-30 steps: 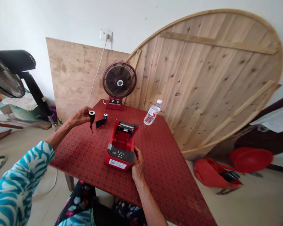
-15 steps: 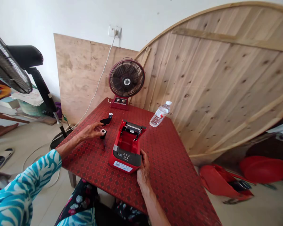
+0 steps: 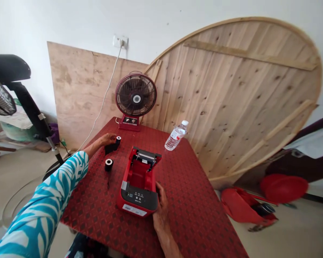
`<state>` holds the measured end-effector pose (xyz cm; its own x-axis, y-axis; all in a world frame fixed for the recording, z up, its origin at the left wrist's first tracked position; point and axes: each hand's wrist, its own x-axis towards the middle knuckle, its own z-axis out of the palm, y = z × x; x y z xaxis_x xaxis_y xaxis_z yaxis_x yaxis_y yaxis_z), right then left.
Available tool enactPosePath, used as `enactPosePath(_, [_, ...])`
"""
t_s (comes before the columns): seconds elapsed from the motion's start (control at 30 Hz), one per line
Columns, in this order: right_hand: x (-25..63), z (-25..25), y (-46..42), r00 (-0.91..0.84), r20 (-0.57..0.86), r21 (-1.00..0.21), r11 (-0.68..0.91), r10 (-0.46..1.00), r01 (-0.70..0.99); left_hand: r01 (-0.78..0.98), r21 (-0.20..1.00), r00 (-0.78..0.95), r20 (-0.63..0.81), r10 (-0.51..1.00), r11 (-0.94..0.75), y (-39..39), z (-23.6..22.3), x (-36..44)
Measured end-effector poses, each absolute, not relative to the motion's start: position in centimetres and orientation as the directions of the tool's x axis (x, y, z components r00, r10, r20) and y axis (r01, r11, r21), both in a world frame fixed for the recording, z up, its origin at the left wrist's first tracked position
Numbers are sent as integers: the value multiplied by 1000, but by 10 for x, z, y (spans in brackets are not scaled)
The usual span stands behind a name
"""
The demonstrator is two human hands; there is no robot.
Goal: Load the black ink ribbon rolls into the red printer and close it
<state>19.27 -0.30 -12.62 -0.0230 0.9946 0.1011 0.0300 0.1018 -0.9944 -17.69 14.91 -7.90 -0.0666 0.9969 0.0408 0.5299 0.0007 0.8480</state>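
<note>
A small red and black label printer (image 3: 140, 196) stands on the table with its lid raised, showing a hollow red bay. My right hand (image 3: 161, 206) grips its right side, the fingers partly hidden behind the casing. Farther back, my left hand (image 3: 107, 139) reaches with its fingers out to a small black roll with a white core (image 3: 118, 141); whether they touch it is hard to make out. A loose black strip hangs from that roll. Closer to me, a second black roll with a white core (image 3: 109, 165) stands on end, its thin tail lying toward me.
A dark red fan (image 3: 136, 98) stands at the back of the patterned red table (image 3: 193, 200). Right of the printer is a water bottle (image 3: 176, 136). A round wooden board (image 3: 231, 96) leans on the wall. At left is a black standing fan (image 3: 34, 111).
My left hand has left the nearer roll and moved forward to the farther one. My right hand stays on the printer. The view has shifted a little.
</note>
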Motion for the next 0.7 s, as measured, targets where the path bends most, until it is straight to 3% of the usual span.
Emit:
enactPosePath(0.27, [195, -126, -5, -33, 122, -990, 124, 992, 69, 349, 936, -15, 54, 998, -46, 148, -86, -170])
enactPosePath(0.47, [193, -124, -3, -40, 128, -990, 130, 991, 62, 23, 995, 68, 98, 993, -100, 96, -56, -156])
enactPosePath(0.7, [190, -129, 3, -48, 184, -983, 184, 982, 5, -352, 926, 177, 207, 962, -135, 15, -26, -135])
